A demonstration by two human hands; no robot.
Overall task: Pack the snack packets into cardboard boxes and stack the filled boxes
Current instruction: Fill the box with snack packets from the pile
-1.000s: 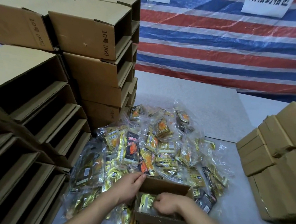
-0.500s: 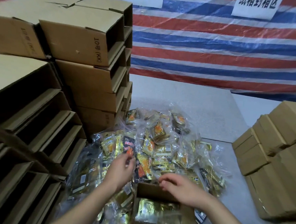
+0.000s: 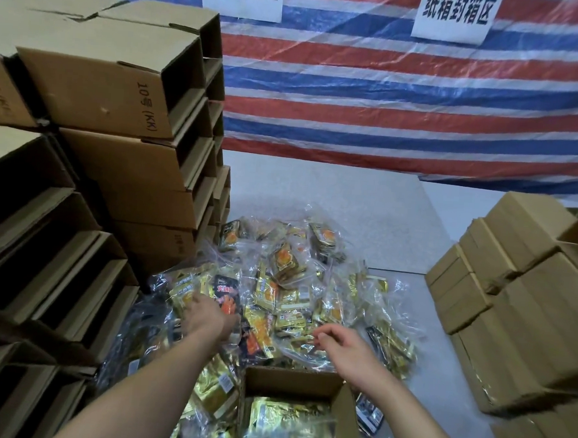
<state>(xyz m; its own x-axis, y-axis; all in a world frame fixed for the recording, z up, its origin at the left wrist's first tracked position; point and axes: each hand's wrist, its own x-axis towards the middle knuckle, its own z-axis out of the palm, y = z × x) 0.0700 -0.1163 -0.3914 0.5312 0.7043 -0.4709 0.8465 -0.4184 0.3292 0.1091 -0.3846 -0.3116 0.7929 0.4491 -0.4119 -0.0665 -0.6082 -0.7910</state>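
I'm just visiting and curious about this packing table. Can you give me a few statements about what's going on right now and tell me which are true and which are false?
1. The open box nearest the person already holds a gold packet. True.
2. The left hand reaches into the pile of packets. True.
3. The right hand is inside the open box. False: it is above the pile, beyond the box's far edge.
4. The boxes stacked on the left are taped shut. False: they lie on their sides with open ends showing.
5. The closed boxes stand to the right of the pile. True.
6. The backdrop is plain white. False: it is striped red, white and blue.
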